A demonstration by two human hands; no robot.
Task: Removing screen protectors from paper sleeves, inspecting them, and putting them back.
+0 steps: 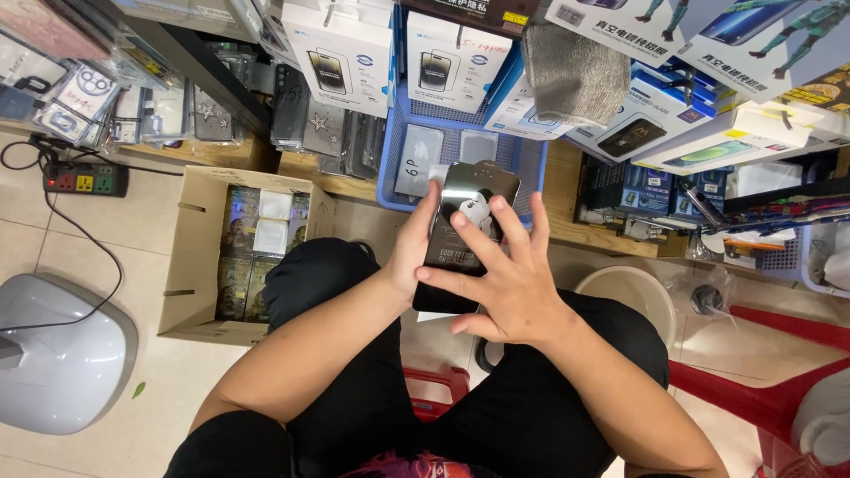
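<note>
Above the person's lap, a black phone screen protector stands upright, long axis running away from the body. The left hand clasps its left edge; the right hand lies spread across its face, fingers open, before a blue basket.

Both forearms reach forward over the knees — left hand curled in a grip, right hand spread flat, fingers splayed.

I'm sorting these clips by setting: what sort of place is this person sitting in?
Probably a phone-accessory shop or its stockroom. Boxed screen protectors crowd the shelf, phone cases hang in clear sleeves, and a cardboard box of packaged stock sits on the floor. Both hands hold a dark screen protector.
</note>
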